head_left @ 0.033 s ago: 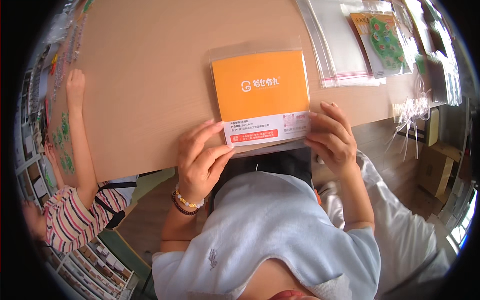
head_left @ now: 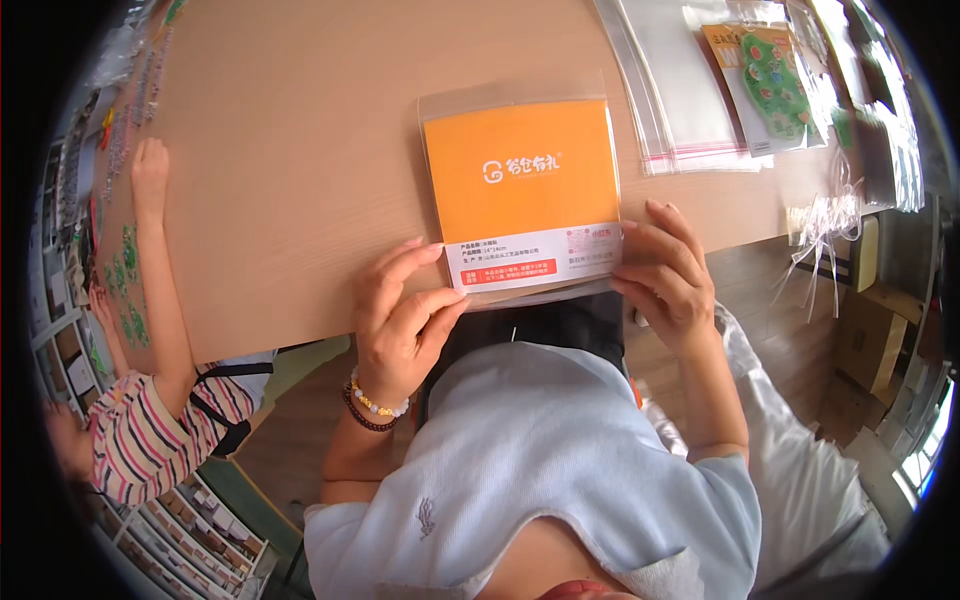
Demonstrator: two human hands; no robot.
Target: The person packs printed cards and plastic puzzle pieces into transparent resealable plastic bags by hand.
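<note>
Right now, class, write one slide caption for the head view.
Left hand and right hand hold a clear plastic sleeve containing an orange-and-white card at the wood-grain table's edge.

Packet (head_left: 520, 185): underside hidden. Table (head_left: 300, 150): cut off at top edge. Green bits (head_left: 130, 250), far left: too small to identify. Stack (head_left: 890, 165), right rim: blurred (glare there), count unclear.

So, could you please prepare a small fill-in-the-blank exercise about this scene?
1. The card's upper part is ____.
2. The left hand is at the card's left side, the right hand at its ____ side.
3. Bracelets are on the ____ wrist.
4. The shirt at far left is patterned with ____.

Missing words: orange; right; left; stripes.
</note>
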